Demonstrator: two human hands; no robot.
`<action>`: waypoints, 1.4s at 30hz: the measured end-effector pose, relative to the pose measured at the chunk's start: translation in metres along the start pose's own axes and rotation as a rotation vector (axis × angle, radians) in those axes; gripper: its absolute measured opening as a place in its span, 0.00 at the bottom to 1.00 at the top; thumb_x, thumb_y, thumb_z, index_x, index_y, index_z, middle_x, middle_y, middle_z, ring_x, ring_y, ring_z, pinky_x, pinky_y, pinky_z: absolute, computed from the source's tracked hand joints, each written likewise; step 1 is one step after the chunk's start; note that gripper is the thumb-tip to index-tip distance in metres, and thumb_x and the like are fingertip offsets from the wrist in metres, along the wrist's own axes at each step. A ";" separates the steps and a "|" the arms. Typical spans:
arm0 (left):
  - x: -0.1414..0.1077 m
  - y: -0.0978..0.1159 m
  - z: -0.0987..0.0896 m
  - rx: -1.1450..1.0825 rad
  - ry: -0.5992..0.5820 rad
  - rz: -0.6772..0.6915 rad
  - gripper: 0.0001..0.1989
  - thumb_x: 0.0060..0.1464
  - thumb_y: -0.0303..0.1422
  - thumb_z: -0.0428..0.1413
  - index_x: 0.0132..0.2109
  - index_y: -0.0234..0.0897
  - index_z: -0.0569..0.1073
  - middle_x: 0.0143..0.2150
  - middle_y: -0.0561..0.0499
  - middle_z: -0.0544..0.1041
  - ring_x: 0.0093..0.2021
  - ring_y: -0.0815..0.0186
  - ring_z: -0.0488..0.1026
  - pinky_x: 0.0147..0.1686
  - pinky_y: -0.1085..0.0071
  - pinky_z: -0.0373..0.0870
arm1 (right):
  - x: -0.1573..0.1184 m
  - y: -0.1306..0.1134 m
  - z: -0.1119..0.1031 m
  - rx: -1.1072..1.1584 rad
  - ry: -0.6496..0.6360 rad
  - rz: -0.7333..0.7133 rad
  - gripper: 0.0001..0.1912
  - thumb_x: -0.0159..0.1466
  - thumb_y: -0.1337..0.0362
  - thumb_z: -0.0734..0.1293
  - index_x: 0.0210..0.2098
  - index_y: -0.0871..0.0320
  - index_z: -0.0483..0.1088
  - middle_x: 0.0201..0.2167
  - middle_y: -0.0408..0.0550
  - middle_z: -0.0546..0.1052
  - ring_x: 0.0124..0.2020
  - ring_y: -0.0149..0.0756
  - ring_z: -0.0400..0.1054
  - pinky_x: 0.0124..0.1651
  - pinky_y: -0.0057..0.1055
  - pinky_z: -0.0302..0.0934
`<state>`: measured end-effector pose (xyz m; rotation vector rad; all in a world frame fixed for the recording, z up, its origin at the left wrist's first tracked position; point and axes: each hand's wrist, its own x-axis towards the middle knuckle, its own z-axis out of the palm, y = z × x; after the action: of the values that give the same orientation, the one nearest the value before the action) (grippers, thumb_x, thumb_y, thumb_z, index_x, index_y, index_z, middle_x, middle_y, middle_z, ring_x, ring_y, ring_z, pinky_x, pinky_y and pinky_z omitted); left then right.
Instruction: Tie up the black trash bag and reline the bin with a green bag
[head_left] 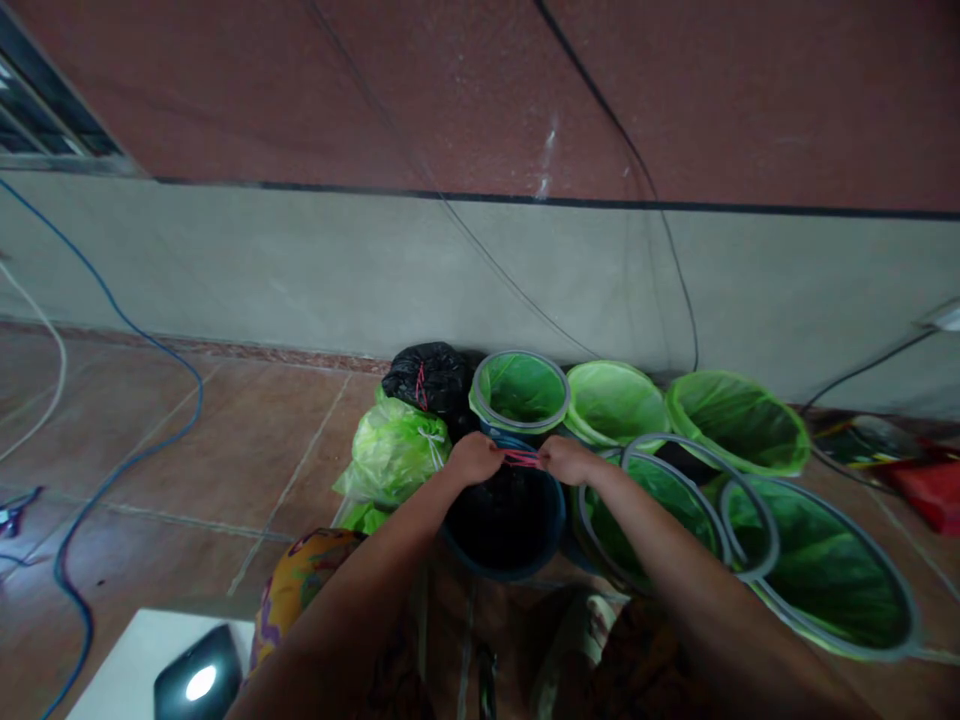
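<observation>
Left hand [477, 459], right hand [568, 460]: closed, apparently gripping red cord [521, 459]
Blue bin [514, 574]: just below hands
Tension: best even from both sides

A crowded tiled floor, and what a turnout on it!
Brown tiles [172, 560] with pale joints carried the lot, and taking the blue bin [510, 574] as the hub, round the clock it went: a grey-rimmed bin [523, 426] at twelve, a second green-lined bin [611, 385] past one, a third bin [739, 470] just after two, a fourth bin [664, 500] bang on three, and the big fifth bin [911, 620] between three and four! Over at ten, a knotted green bag [394, 455] slumped; at eleven, a black bag [431, 372], its underside hidden. Wide at nine snaked a blue cable [199, 395], with a white cable [60, 370] beyond, toward ten.
</observation>
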<state>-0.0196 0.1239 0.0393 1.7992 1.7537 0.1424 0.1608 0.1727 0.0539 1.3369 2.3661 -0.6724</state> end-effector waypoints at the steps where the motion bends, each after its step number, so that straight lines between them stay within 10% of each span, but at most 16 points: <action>1: 0.002 0.001 0.002 -0.065 -0.003 -0.007 0.16 0.57 0.32 0.46 0.32 0.32 0.77 0.31 0.45 0.80 0.32 0.66 0.77 0.31 0.75 0.71 | -0.002 -0.001 -0.002 0.022 -0.011 -0.016 0.12 0.61 0.69 0.62 0.29 0.62 0.79 0.25 0.49 0.77 0.28 0.32 0.69 0.28 0.25 0.52; 8: 0.001 0.004 0.025 -1.064 -0.058 -0.115 0.16 0.57 0.39 0.49 0.30 0.32 0.71 0.29 0.49 0.76 0.22 0.75 0.69 0.23 0.79 0.64 | -0.010 -0.006 -0.005 0.375 -0.058 -0.013 0.10 0.58 0.68 0.65 0.22 0.60 0.72 0.13 0.39 0.64 0.16 0.27 0.58 0.23 0.25 0.49; 15: 0.007 -0.007 0.036 -0.858 -0.217 0.206 0.04 0.43 0.27 0.58 0.30 0.31 0.74 0.21 0.58 0.68 0.21 0.76 0.61 0.24 0.78 0.61 | -0.012 -0.020 -0.008 0.626 -0.049 -0.115 0.12 0.59 0.65 0.64 0.19 0.61 0.69 0.15 0.40 0.67 0.17 0.25 0.57 0.21 0.23 0.48; 22: 0.010 -0.007 0.045 -0.666 -0.085 0.205 0.10 0.56 0.32 0.50 0.36 0.31 0.74 0.27 0.53 0.72 0.26 0.73 0.70 0.29 0.76 0.67 | 0.003 -0.022 -0.002 1.025 0.429 0.105 0.16 0.64 0.62 0.57 0.44 0.60 0.73 0.39 0.49 0.77 0.18 0.23 0.59 0.22 0.22 0.55; 29: 0.008 -0.008 0.041 -0.548 -0.022 0.319 0.11 0.60 0.29 0.44 0.34 0.34 0.70 0.28 0.53 0.72 0.26 0.74 0.68 0.28 0.78 0.66 | 0.012 -0.018 0.035 0.704 0.065 -0.096 0.19 0.51 0.78 0.59 0.38 0.60 0.74 0.22 0.42 0.73 0.22 0.27 0.65 0.26 0.22 0.56; 42: 0.010 0.004 0.039 -0.919 -0.010 -0.055 0.08 0.57 0.27 0.47 0.32 0.32 0.69 0.26 0.52 0.74 0.22 0.74 0.72 0.23 0.79 0.68 | 0.000 -0.018 0.009 0.260 0.218 -0.022 0.13 0.61 0.68 0.61 0.28 0.59 0.77 0.24 0.45 0.76 0.26 0.30 0.66 0.29 0.25 0.53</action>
<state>0.0032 0.1205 0.0065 1.0649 1.3708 0.7728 0.1459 0.1604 0.0507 1.5642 2.5346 -0.9081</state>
